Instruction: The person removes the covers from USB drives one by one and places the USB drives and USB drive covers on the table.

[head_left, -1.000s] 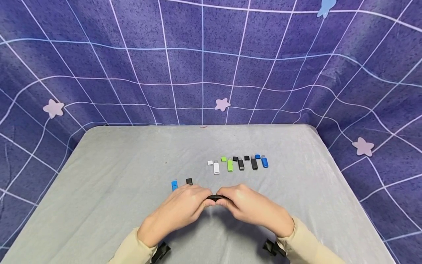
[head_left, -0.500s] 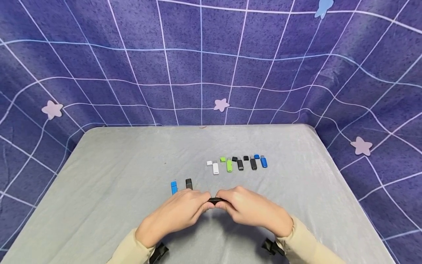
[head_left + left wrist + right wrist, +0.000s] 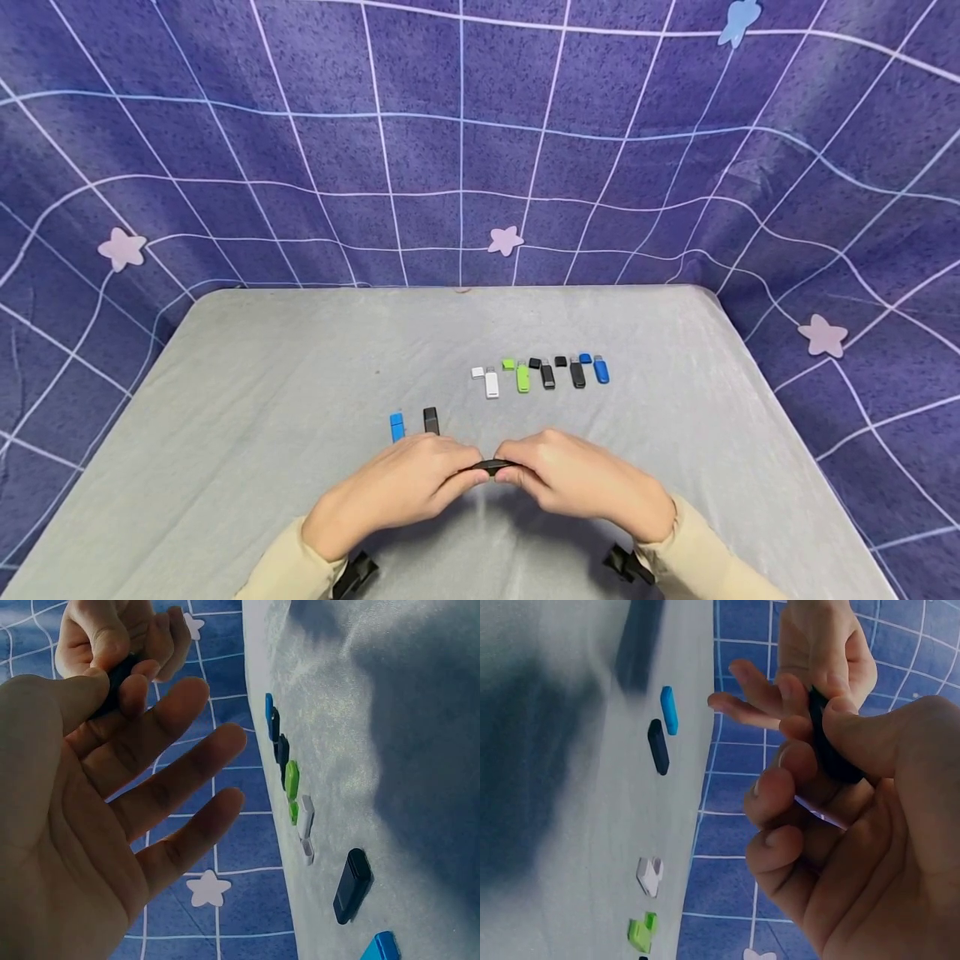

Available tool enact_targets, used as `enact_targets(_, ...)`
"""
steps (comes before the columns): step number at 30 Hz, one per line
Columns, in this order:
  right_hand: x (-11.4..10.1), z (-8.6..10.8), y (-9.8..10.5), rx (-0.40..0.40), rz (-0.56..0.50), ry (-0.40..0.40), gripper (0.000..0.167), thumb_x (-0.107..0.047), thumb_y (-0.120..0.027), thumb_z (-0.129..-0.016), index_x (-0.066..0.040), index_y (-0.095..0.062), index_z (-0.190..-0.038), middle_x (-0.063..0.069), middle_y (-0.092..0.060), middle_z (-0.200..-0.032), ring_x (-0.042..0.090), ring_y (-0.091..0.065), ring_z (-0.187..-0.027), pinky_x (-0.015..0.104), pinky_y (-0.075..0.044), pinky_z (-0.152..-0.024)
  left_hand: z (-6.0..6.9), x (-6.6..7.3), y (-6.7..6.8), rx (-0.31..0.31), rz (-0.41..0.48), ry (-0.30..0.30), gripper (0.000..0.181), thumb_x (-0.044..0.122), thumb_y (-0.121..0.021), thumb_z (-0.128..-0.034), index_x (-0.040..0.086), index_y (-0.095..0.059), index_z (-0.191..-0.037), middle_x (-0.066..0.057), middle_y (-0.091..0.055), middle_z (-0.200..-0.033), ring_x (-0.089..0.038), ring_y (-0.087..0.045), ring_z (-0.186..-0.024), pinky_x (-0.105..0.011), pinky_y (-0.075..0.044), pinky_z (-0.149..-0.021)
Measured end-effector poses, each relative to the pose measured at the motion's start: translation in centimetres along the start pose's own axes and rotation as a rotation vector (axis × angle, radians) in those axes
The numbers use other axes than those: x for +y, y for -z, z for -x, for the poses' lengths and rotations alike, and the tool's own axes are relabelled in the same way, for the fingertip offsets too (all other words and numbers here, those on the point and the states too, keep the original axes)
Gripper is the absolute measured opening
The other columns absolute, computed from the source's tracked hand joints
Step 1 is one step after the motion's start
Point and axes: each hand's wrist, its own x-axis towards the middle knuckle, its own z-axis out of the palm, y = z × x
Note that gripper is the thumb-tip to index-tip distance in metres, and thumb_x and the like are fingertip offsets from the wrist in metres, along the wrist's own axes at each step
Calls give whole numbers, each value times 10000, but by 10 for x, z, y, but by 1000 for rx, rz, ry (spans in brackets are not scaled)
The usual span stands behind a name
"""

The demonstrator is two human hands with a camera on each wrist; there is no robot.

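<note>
In the head view my left hand (image 3: 408, 483) and right hand (image 3: 581, 479) meet above the table, fingertips close together. Between them is a small black USB flash drive (image 3: 491, 467), pinched at its left end by my left thumb and index finger. My right thumb and fingers grip the other end, seen as a dark body (image 3: 831, 746) in the right wrist view. The remaining left fingers are spread; those of the right curl inward. Whether a cap is on it is hidden by the fingers. Just beyond my left hand lie a blue flash drive (image 3: 397, 427) and a black-grey one (image 3: 431, 421).
Farther back is a row of flash drives with caps off beside them: white (image 3: 492, 384), green (image 3: 522, 379), two black (image 3: 548, 375), and dark blue (image 3: 602, 369). A grey cloth covers the table (image 3: 285, 358). A purple gridded curtain (image 3: 420, 150) hangs behind it.
Both hands have drawn slightly closer to me, still pinching the black flash drive. More of the blue and black-grey drives shows beyond my left hand. The row at the back stays put.
</note>
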Motion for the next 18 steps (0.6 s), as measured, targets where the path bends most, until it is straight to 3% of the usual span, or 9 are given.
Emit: enact_targets(18, 4, 2, -1, 38, 53, 38, 163, -291, -589, -1051, -201, -631, -923, -169, -480, -710, -94, -387, -617, 59, -344, -565, 1, -2, 1, 35, -3, -48, 357, 334, -527, -1086, 260, -452, -745, 167, -315, -651, 63, -327, -598, -81, -242, -573)
